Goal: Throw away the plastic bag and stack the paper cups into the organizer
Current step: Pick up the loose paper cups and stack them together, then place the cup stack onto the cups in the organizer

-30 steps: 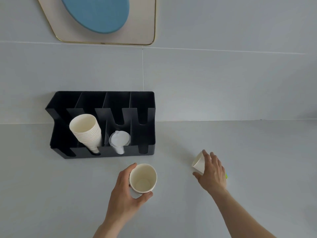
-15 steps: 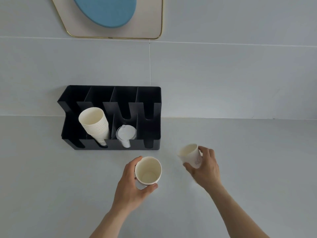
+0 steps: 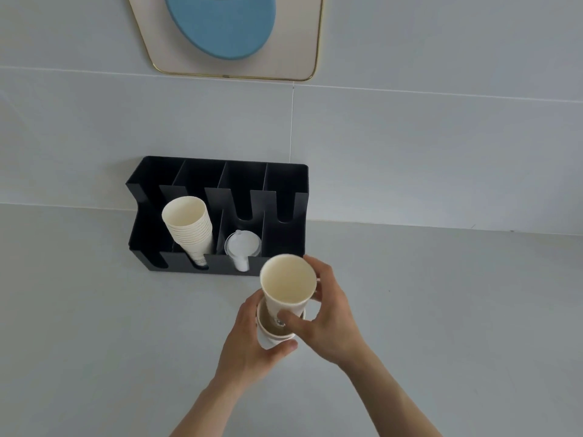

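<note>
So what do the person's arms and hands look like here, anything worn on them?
Both forearms are bare to the frame edge: no sleeves or gloves are visible. The left hand and right hand show no rings, watch or bracelet on the visible parts. The fingers are uncovered, with short nails. No markings can be made out.

organizer [image 3: 285,197]: black | paper cups [image 3: 189,228]: cream | lids [image 3: 242,247]: translucent white | bench [image 3: 94,342]: pale grey | wall disc [image 3: 220,26]: blue, gold-rimmed panel
</note>
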`<act>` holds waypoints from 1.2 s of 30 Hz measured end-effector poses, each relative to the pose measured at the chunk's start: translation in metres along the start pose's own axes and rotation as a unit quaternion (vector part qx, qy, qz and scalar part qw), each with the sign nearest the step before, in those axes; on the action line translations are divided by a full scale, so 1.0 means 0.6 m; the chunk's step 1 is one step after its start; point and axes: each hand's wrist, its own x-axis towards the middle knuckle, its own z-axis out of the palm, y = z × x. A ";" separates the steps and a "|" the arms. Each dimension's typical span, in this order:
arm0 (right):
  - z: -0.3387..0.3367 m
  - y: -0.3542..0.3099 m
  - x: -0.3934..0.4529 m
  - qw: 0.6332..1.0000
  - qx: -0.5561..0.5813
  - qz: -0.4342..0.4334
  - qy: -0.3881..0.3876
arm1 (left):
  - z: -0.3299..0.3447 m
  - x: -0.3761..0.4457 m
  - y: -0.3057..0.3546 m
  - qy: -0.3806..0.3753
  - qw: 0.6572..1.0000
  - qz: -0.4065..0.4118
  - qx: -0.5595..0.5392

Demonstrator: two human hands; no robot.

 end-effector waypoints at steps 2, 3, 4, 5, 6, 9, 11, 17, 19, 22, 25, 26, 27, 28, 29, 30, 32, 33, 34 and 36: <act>0.008 0.024 -0.004 0.999 -0.033 0.019 -0.009 | -0.004 -0.003 -0.001 -0.008 1.000 -0.007 -0.028; 0.011 0.034 -0.006 0.999 -0.045 0.024 -0.014 | -0.008 -0.004 -0.004 -0.012 0.999 -0.012 -0.043; 0.015 0.041 -0.007 0.998 -0.056 0.026 -0.022 | -0.014 -0.004 -0.006 -0.018 0.998 -0.022 -0.061; 0.019 0.046 -0.007 0.997 -0.068 0.025 -0.031 | -0.021 -0.004 -0.007 -0.025 0.995 -0.039 -0.084; 0.023 0.051 -0.008 0.996 -0.081 0.024 -0.041 | -0.027 -0.004 -0.006 -0.031 0.992 -0.057 -0.111; 0.029 0.066 -0.008 0.992 -0.092 0.045 -0.070 | -0.044 -0.006 0.001 -0.036 0.977 -0.104 -0.182; 0.026 0.077 -0.009 0.990 -0.088 0.068 -0.092 | -0.049 -0.005 0.002 -0.024 0.972 -0.127 -0.197; 0.007 0.076 -0.005 0.976 0.017 0.188 -0.109 | -0.056 -0.002 0.007 -0.002 0.974 -0.163 -0.160; 0.001 0.075 -0.002 0.967 0.064 0.237 -0.071 | -0.057 0.000 0.013 -0.005 0.971 -0.174 -0.165; -0.005 0.066 0.002 0.952 0.119 0.280 -0.047 | -0.058 0.005 0.016 -0.001 0.965 -0.195 -0.174; -0.006 0.053 0.002 0.948 0.142 0.283 -0.036 | -0.057 0.005 0.023 0.017 0.959 -0.205 -0.194; -0.005 0.049 0.003 0.948 0.144 0.283 -0.029 | -0.058 0.005 0.025 0.022 0.957 -0.208 -0.200; -0.004 0.044 0.004 0.948 0.144 0.282 -0.023 | -0.060 0.005 0.029 0.027 0.956 -0.209 -0.205; -0.005 0.039 0.007 0.948 0.146 0.281 -0.019 | -0.062 0.005 0.034 0.031 0.954 -0.209 -0.211; -0.005 0.033 0.011 0.948 0.149 0.280 -0.019 | -0.065 0.007 0.038 0.036 0.953 -0.207 -0.216; -0.007 0.025 0.017 0.949 0.150 0.277 -0.021 | -0.071 0.009 0.043 0.040 0.952 -0.205 -0.222; -0.009 0.005 0.032 0.950 0.153 0.269 -0.032 | -0.088 0.016 0.056 0.046 0.951 -0.199 -0.232; -0.010 -0.007 0.041 0.952 0.155 0.263 -0.037 | -0.100 0.022 0.063 0.049 0.951 -0.192 -0.237; -0.010 -0.021 0.052 0.953 0.154 0.257 -0.039 | -0.113 0.028 0.071 0.050 0.952 -0.183 -0.241; -0.009 -0.051 0.075 0.957 0.155 0.240 -0.044 | -0.143 0.045 0.087 0.052 0.954 -0.162 -0.248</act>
